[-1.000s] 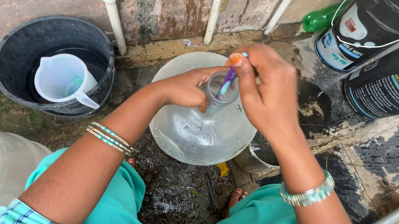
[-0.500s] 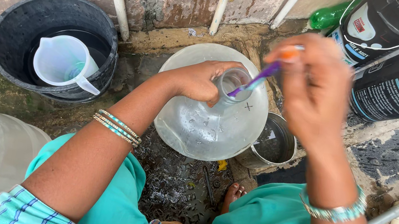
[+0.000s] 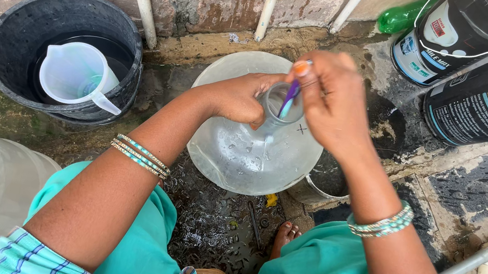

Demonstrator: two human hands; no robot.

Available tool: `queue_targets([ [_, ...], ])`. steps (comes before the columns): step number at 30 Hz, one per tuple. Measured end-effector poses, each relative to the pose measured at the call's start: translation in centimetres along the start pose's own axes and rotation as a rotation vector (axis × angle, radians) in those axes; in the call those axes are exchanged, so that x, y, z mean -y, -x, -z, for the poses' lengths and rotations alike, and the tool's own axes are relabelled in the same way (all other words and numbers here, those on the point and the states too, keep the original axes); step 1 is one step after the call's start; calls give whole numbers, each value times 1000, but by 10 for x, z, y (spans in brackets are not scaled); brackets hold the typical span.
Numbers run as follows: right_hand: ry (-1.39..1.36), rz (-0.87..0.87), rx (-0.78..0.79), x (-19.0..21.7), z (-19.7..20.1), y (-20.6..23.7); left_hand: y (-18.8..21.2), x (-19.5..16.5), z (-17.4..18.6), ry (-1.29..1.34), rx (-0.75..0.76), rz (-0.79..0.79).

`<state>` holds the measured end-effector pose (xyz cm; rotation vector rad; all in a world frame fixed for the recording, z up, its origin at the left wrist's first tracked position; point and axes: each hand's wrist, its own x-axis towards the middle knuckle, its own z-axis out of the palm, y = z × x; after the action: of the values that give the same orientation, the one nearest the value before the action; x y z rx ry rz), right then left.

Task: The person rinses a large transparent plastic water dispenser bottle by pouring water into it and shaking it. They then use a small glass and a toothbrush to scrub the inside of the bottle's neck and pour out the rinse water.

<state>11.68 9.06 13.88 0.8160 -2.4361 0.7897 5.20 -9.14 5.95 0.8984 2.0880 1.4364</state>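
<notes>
Step in hand: scrubbing inside the neck of the big clear water jug w/ a purple brush. To do it well, I'd judge: keep the jug steady by its neck, work the brush round the inner rim at all clock positions, not just one side, and keep the handle near upright so it doesn't lever against the glassy lip.

Jug sits on wet ground between the knees, at centre frame; its neck points up toward the camera. Black bucket w/ a white plastic mug inside lies at 9–10 o'clock from the jug. Two dark paint buckets at 2 o'clock. Small steel pot just beside the jug at 4 o'clock, partly hidden.

Left hand: grip curled round the jug's neck from the 9 o'clock side, fingers wrapped, touching the rim. Right hand: grip pressed together, pinching the brush handle near its orange top; bristle end goes down into the neck, can't tell how deep.
</notes>
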Motion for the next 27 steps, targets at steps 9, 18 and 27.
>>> queue_targets([
  [9,69,76,-179,50,61,6,0,-6,2,46,57,0],
  [18,-68,66,58,-15,-7,3,1,6,1,74,36,101],
  [27,-5,179,-240,35,69,8,1,-4,2,38,45,45],
])
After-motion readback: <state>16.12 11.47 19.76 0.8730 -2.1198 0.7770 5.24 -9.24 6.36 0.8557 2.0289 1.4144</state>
